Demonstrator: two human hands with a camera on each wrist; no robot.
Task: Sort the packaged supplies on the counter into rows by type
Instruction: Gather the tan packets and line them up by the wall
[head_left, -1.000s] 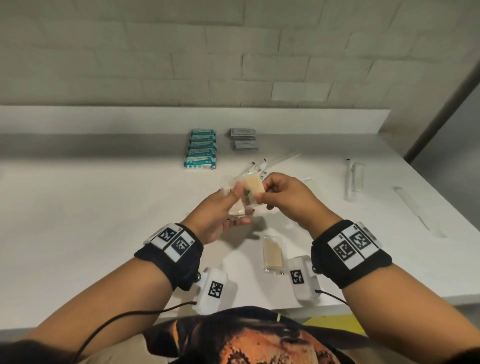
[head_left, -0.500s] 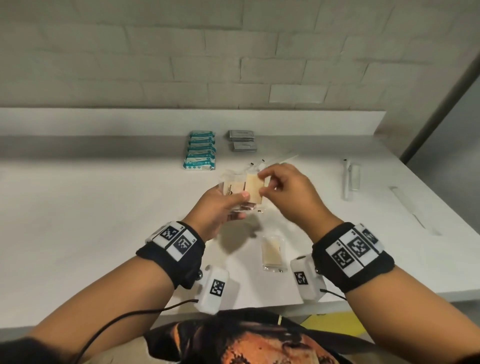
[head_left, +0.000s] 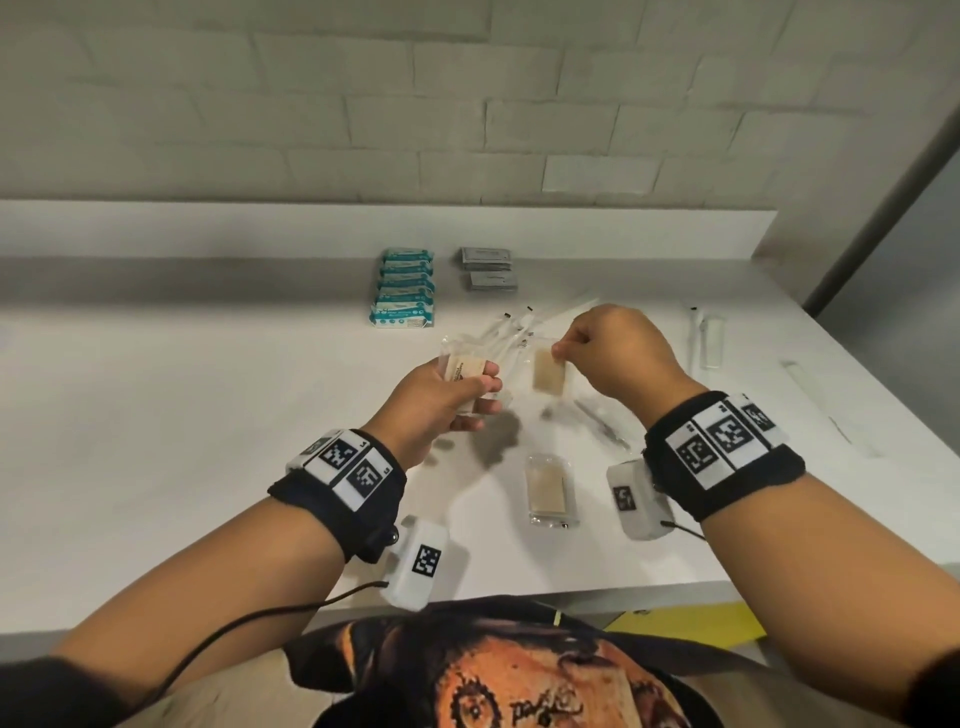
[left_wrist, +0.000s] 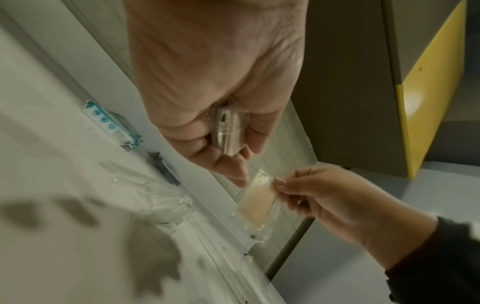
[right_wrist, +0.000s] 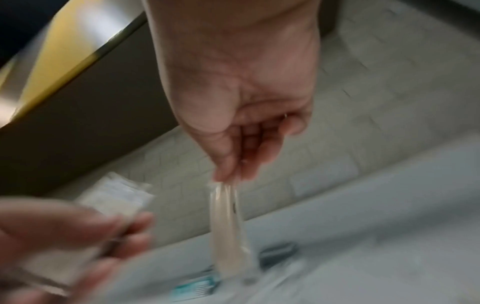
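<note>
The right hand (head_left: 618, 358) pinches one tan packet (head_left: 549, 375) by its top, hanging long-side down at mid-frame. The left hand (head_left: 441, 400) grips a small stack of packets (head_left: 464, 370) just left. A matching packet (head_left: 546, 488) lies below, nearest the right hand

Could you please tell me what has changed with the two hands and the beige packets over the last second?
The right hand has pulled one beige packet off the bundle and away to the right, pinching its top corner. The left hand keeps gripping the rest. The lone packet on the counter, the teal packs and the grey sachets have not moved.
</note>
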